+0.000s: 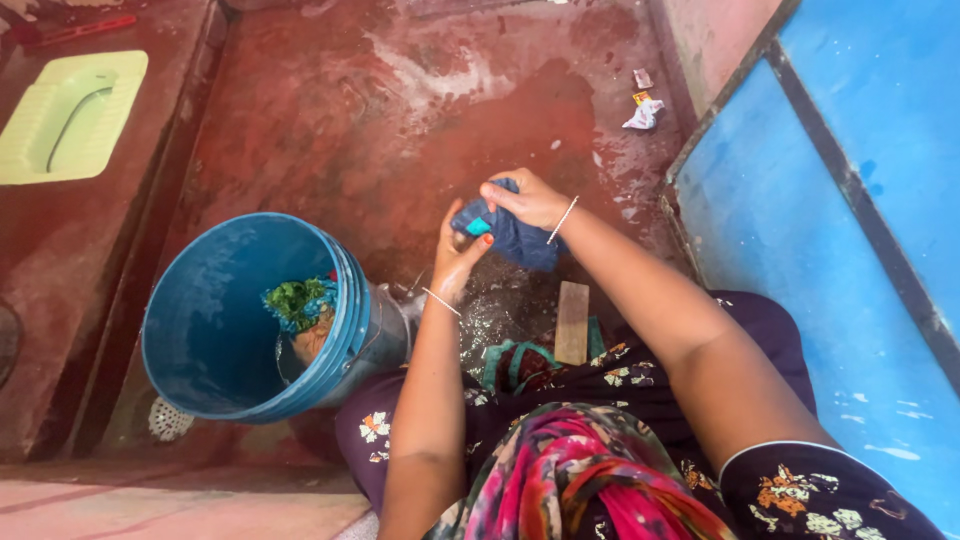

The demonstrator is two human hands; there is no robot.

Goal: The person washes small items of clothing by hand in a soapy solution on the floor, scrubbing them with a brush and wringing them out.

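Note:
Both my hands hold a wet dark blue cloth (515, 240) above the wet red floor. My right hand (525, 198) grips its top, fingers curled over it. My left hand (457, 258) presses against the cloth from below and the left. Thin bangles sit on both wrists. A blue bucket (215, 330) lies tipped at the left, with green and brown cloth (300, 305) inside it.
A wooden bat (572, 322) lies on the floor by my knees, beside a green cloth (515, 362). A blue door (830, 230) stands at the right. A pale green squat pan (70, 115) is at top left. Small wrappers (642, 108) lie near the wall.

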